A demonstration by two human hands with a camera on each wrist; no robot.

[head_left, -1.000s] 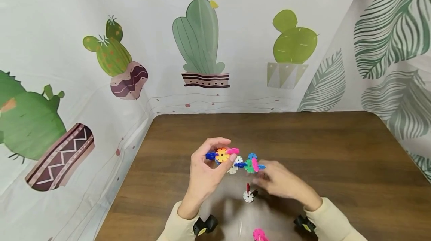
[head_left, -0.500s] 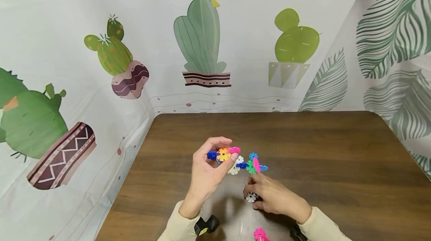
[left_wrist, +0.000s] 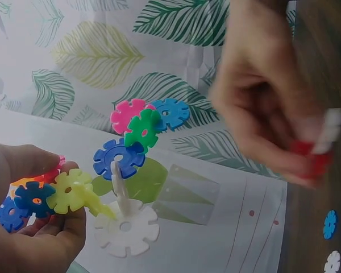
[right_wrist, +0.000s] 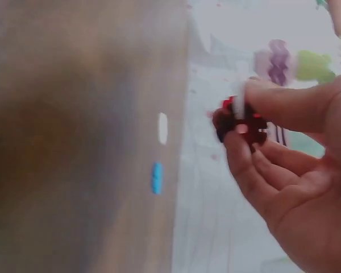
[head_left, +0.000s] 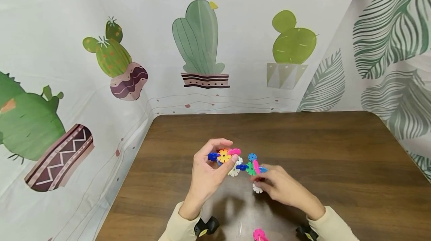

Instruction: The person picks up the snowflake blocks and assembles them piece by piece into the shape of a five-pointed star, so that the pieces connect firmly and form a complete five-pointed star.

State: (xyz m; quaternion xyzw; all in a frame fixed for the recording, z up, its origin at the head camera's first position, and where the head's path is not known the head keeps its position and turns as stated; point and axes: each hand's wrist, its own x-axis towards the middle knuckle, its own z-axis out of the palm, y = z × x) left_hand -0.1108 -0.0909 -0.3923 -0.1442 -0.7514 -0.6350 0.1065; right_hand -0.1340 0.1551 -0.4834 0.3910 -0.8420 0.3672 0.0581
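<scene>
My left hand (head_left: 209, 177) holds up a chain of slotted snowflake discs between thumb and fingers. An orange disc (head_left: 223, 155), blue ones and pink ones lie at the grip. In the left wrist view the chain goes on through a yellow disc (left_wrist: 68, 190), a large white disc (left_wrist: 127, 230), a dark blue disc (left_wrist: 119, 158) and a green disc (left_wrist: 142, 129). My right hand (head_left: 284, 186), just right of and below the chain's end, pinches a small joined cluster: a white disc (head_left: 257, 188), a red disc (right_wrist: 253, 128) and a dark one, partly hidden by the fingers and blurred.
A brown wooden table (head_left: 323, 140) lies below, backed by a cactus-printed cloth (head_left: 245, 46). Joined pink discs (head_left: 259, 234) rest near the bottom edge. A loose blue disc (left_wrist: 329, 224) and white disc (left_wrist: 332, 263) lie on the wood in the left wrist view.
My right hand has gone down to the white, red and dark cluster on the table, gripped it, and brought it up towards the chain. The left hand has hardly moved.
</scene>
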